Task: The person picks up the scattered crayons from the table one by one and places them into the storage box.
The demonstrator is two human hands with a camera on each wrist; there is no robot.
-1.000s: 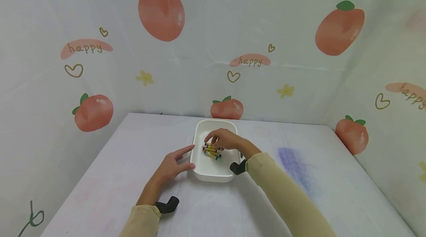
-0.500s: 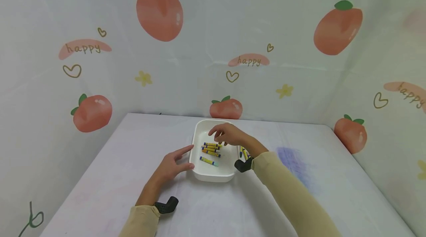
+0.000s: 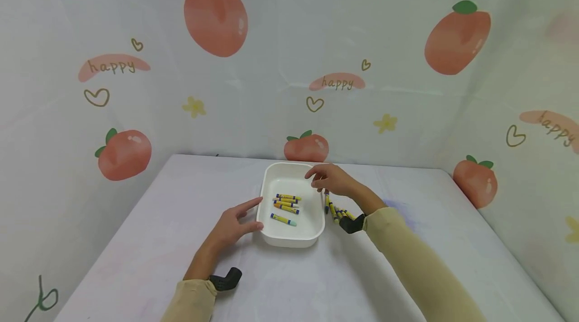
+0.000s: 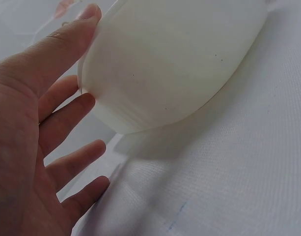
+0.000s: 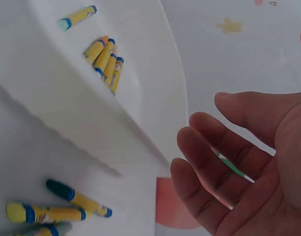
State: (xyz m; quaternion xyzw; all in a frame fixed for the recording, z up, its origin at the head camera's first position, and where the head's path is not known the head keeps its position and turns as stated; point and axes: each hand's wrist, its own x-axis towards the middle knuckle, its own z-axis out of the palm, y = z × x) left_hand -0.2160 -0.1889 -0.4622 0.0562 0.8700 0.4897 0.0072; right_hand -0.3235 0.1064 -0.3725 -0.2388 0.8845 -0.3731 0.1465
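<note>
A white rectangular tray (image 3: pixel 271 174) stands on the table with several yellow-wrapped crayons in it. One with a mint-green tip (image 3: pixel 283 219) lies apart near the front; the others, one of them orange-tipped (image 3: pixel 286 208), lie close together in the middle. My left hand (image 3: pixel 231 225) touches the tray's left side with thumb and fingertips, its fingers fairly straight. Over the tray's far right rim hovers my right hand (image 3: pixel 336 180), loosely bent and holding nothing, as the right wrist view shows. Outside the right wall lie more crayons, including a dark green one (image 5: pixel 77 196); my right wrist partly hides them.
The table is covered by a white cloth (image 3: pixel 181 181), with a blue-purple smudge (image 3: pixel 402 211) to the right, partly behind my right arm. A white curtain printed with peaches (image 3: pixel 217 20) hangs behind and at the sides.
My right hand has risen off the crayons in the tray and moved right to the rim. The mint-tipped crayon now lies apart from the others. The left hand has stayed in place.
</note>
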